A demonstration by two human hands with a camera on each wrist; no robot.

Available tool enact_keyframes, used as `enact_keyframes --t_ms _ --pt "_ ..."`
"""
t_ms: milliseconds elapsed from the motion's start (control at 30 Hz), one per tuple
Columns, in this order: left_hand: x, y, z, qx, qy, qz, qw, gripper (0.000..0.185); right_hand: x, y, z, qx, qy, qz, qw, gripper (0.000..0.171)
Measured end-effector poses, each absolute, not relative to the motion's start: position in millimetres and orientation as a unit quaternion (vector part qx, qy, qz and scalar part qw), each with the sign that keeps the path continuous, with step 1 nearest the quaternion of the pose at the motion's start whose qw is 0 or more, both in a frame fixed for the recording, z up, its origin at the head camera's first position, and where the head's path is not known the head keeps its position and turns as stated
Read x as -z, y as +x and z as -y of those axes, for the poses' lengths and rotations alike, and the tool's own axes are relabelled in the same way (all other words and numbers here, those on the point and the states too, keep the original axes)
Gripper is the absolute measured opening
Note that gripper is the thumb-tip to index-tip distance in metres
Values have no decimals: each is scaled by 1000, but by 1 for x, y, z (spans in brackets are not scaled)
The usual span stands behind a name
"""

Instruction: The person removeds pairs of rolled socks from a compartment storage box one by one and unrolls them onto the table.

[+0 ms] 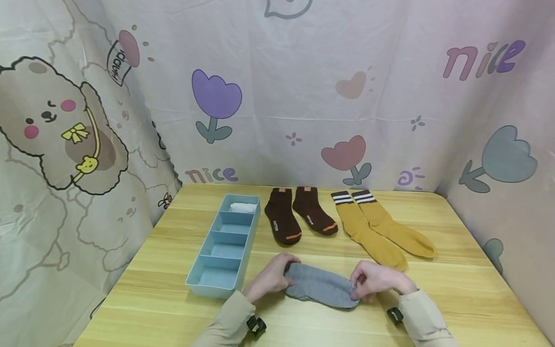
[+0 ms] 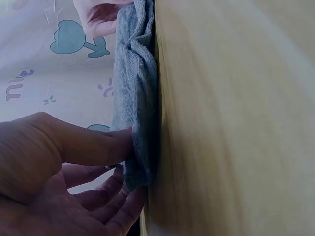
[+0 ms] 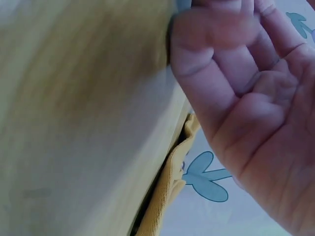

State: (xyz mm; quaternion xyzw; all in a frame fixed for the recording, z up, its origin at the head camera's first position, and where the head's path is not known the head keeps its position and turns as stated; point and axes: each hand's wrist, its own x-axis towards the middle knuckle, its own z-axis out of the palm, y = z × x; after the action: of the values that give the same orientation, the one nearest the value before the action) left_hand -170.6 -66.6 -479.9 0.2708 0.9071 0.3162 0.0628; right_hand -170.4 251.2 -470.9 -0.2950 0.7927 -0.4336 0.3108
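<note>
Grey socks (image 1: pixel 322 286), laid together and flat, stretch sideways across the near part of the table. At their left end my left hand (image 1: pixel 271 276) pinches the edge between thumb and fingers; the left wrist view shows the thumb on top of the layered grey fabric (image 2: pixel 129 93) and the fingertips beneath. My right hand (image 1: pixel 376 278) grips the opposite end with curled fingers. In the right wrist view that hand (image 3: pixel 246 93) covers nearly all of the grey cloth.
Left of the socks stands a light blue divided box (image 1: pixel 243 262), with a white folded bundle (image 1: pixel 243 207) in its far compartment. Brown socks (image 1: pixel 284 217) lie behind, and mustard socks (image 1: pixel 368 236) with striped cuffs lie at the back right. A printed curtain (image 1: pixel 282 96) hangs behind the wooden table (image 1: pixel 151 289).
</note>
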Motion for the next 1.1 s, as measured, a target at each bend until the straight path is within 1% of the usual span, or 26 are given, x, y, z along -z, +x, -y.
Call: enact_keyframes --t_ms 133,267,400,533,733,867,967,1100 --pt "481 -174 66 -342 258 -901 70 44 473 -169 -249 452 -286 -765 358 27" --pt "482 -176 66 -361 248 -897 66 42 475 -167 -246 461 -290 -747 383 29" --pt "483 -178 67 -372 245 -894 53 40 477 -165 -244 466 -306 -723 408 26" --pt "482 -180 68 -386 239 -890 46 33 477 -164 -240 465 -333 -695 435 27" --pt "484 -182 69 -387 234 -892 22 26 480 -163 -237 465 -352 -676 451 28" --pt "485 -183 71 -384 240 -892 -10 24 481 -162 -233 470 -347 -665 465 29" --pt "486 -183 71 -380 246 -891 -26 22 480 -161 -233 475 -355 -657 465 29" --pt "485 -182 72 -378 237 -895 -14 19 480 -160 -234 479 -368 -649 463 28"
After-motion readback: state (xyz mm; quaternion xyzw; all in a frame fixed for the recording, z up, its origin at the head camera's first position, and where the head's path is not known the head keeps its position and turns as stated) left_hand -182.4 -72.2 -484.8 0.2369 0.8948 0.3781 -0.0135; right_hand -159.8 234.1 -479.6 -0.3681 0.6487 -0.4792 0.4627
